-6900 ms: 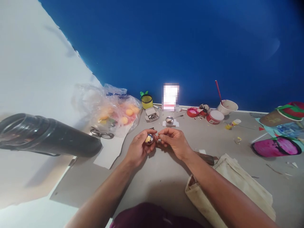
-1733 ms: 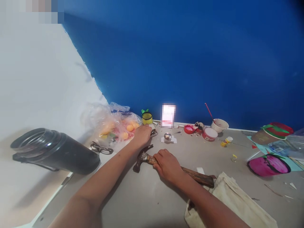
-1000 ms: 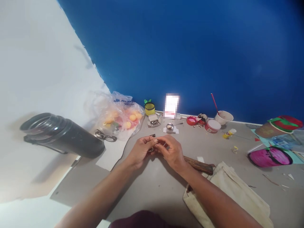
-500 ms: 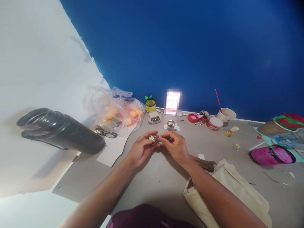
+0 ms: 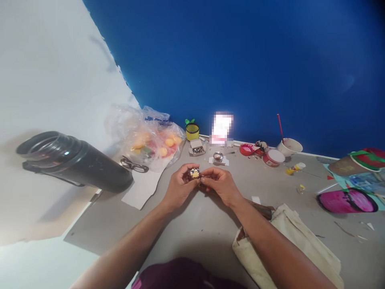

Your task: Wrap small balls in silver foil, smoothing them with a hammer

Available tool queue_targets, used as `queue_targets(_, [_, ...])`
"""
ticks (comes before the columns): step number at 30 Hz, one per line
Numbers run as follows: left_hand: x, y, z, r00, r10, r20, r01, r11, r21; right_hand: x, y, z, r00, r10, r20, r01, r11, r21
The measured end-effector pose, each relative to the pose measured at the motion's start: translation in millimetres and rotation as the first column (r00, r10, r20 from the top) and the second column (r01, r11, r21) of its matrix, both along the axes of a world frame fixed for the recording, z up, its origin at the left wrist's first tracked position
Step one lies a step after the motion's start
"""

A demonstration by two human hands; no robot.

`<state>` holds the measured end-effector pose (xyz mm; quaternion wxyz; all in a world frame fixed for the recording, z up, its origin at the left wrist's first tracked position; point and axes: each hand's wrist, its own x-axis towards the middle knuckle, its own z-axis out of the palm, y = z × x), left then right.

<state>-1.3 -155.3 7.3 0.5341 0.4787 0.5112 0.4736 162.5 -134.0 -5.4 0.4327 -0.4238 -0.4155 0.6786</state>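
My left hand (image 5: 178,189) is closed around a small shiny ball (image 5: 195,173) whose surface is studded with metallic tack heads, with a yellowish patch facing up. Close against the ball's right side, my right hand (image 5: 221,185) pinches with thumb and forefinger. Whatever lies between those fingertips is too small to make out. Beyond the hands, a second shiny silver ball (image 5: 218,156) rests on a white piece of paper (image 5: 225,162). To its left is an open small box (image 5: 197,150) of metallic tacks.
A dark flask (image 5: 87,164) stands at left, beside glasses (image 5: 135,164) and a plastic bag (image 5: 156,140). Paint pots (image 5: 273,158), a white cup (image 5: 290,147) and a glue bottle (image 5: 295,168) are at right. A beige cloth (image 5: 288,237) lies under my right forearm.
The held ball has turned in my left hand, showing more of its yellowish patch. My right fingertips have dropped slightly along its side. The view has shifted a little.
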Motion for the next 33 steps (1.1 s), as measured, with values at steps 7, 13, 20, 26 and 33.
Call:
queue_targets(7, [0.5,-1.3,-5.5,0.992,0.051,-0.114,-0.037,0.992,0.123,0.3,-0.3,-0.4,0.996,0.002,-0.087,-0.007,0.999,-0.051])
queue_targets(13, [0.7,-1.7,-4.9,0.984,0.043,-0.175,-0.021,0.992,0.128,0.9,1.2,-0.2,0.995,-0.003,-0.100,-0.005,0.997,-0.077])
queue_targets(20, [0.5,-0.9,-2.5,0.984,0.040,-0.173,-0.018,0.992,0.122,2.0,1.6,0.3,0.995,0.013,-0.094,-0.018,0.999,-0.051])
queue_targets(26, [0.6,-0.1,-1.4,0.999,-0.007,-0.038,0.011,0.996,0.090,3.2,2.7,-2.0,0.993,0.003,-0.116,-0.009,0.999,-0.051])
queue_targets(33, [0.8,0.8,-4.6,1.000,-0.019,-0.015,0.020,0.998,0.066,5.4,4.8,-2.8,0.992,0.006,-0.126,-0.011,0.999,-0.038])
